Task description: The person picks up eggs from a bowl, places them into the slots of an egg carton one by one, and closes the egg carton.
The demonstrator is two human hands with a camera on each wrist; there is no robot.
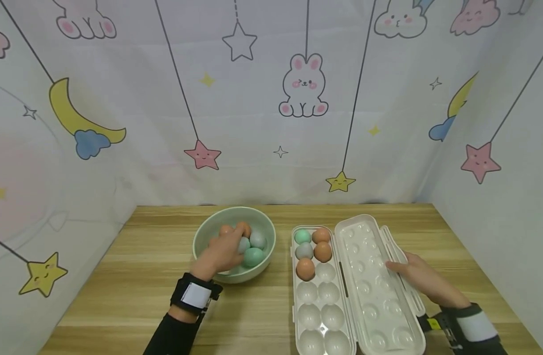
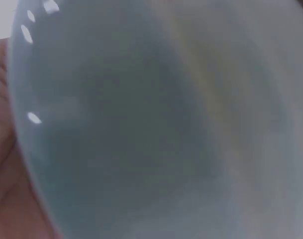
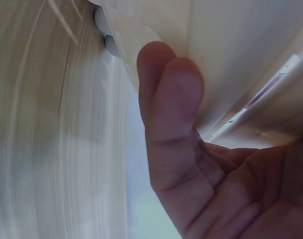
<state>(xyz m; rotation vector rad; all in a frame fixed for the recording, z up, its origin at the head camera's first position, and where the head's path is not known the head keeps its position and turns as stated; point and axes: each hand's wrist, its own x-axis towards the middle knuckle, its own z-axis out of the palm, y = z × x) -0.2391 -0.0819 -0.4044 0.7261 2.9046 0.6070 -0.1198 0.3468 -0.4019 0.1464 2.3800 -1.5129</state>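
- Head view: the left hand [image 1: 223, 251] is resting inside the pale green bowl [image 1: 254, 218], its fingers lying over the eggs [image 1: 258, 240]; whether they are pinching one I cannot tell, as the back of the hand is hiding the grip.
- One brown egg [image 1: 245, 228] is sitting right at those fingertips; a green egg [image 1: 254, 257] is lying to the right of the hand.
- The egg carton [image 1: 318, 304] is lying open on the bench [image 1: 147, 266], right of the bowl, its long axis running away from the person.
- Five eggs [image 1: 321, 235] are filling its far end; the empty cup [image 1: 325, 272] beside the nearest of them is lying rightward of the left hand and slightly closer to the person. That sideways gap is probably mattering most.
- The right hand [image 1: 421, 279] is gripping the lid [image 1: 378, 276] by its outer edge, leaving the left hand nearer the bowl's eggs.
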